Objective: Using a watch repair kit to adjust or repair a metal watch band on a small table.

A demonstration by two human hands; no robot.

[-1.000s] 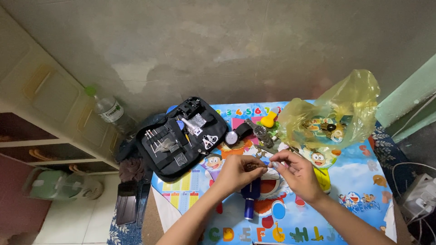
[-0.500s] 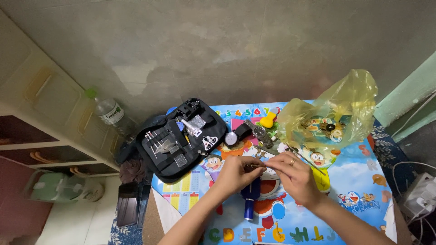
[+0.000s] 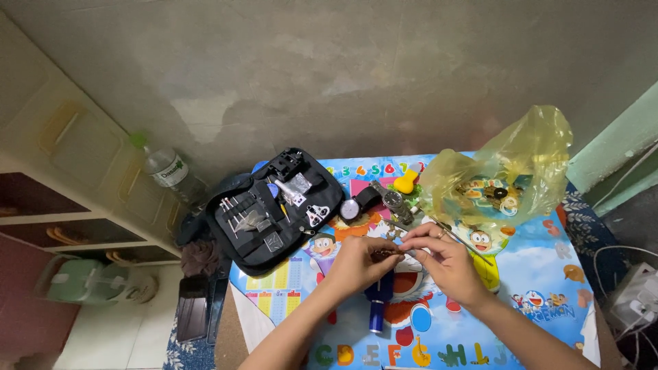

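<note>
Head view

- Left hand (image 3: 358, 264): over the middle of the counter, fingers pinched together on one end of a small dark link piece (image 3: 388, 254), probably a section of watch band; held raised off the surface so both hands can get at it.
- Right hand (image 3: 445, 264): facing the left, fingertips closed on the other end of the same piece, a ring on one finger; a thin metal rod tool (image 3: 460, 240) runs out from this hand toward the right rear, though whether it is gripped or lies beneath cannot be told.
- Small dark link piece: between the two hands, above the counter's centre; dull metal, too small for detail.
- Counter (image 3: 548, 274): covered with a glossy printed cartoon mat, bright blue with coloured letters along the near edge.
- Blue cylinder (image 3: 378, 312): lying just below the hands, smooth, with a shiny end.
- Tool case (image 3: 274, 212): black fabric, zipped open flat at the left rear corner, overhanging the edge; slim metal tools sit in its loops, within reach.
- Wristwatch (image 3: 393, 200): steel, near the rear edge, beside a round white-faced dial (image 3: 350, 209) on a dark strap.
- Yellow plastic bag (image 3: 507, 171): thin, crinkled, translucent, at the right rear, small parts inside.
- Clear plastic bottle (image 3: 164, 168): green-capped, off the counter to the left, by the wall.
</note>
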